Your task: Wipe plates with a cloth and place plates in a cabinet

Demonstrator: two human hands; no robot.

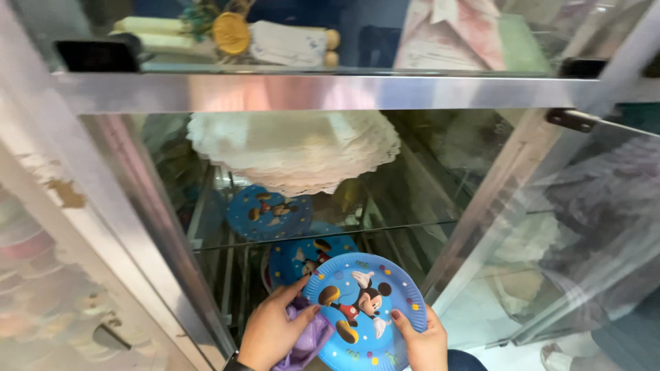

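Near bottom centre: blue cartoon paper plate [364, 309] held by both hands. Left hand [271, 333] pinches its left rim plus a purple cloth [311, 340]; right hand [425, 340] grips the right rim (thumb on top). 2 similar plates [269, 214] on glass shelves [412, 227] beyond; white doilies [295, 148] farther up.

a glass cabinet [330, 93] with a metal frame stands open, its door [591, 227] swung right. glass shelves [412, 227] inside reflect soft daylight; pale floor [481, 323] shows below.
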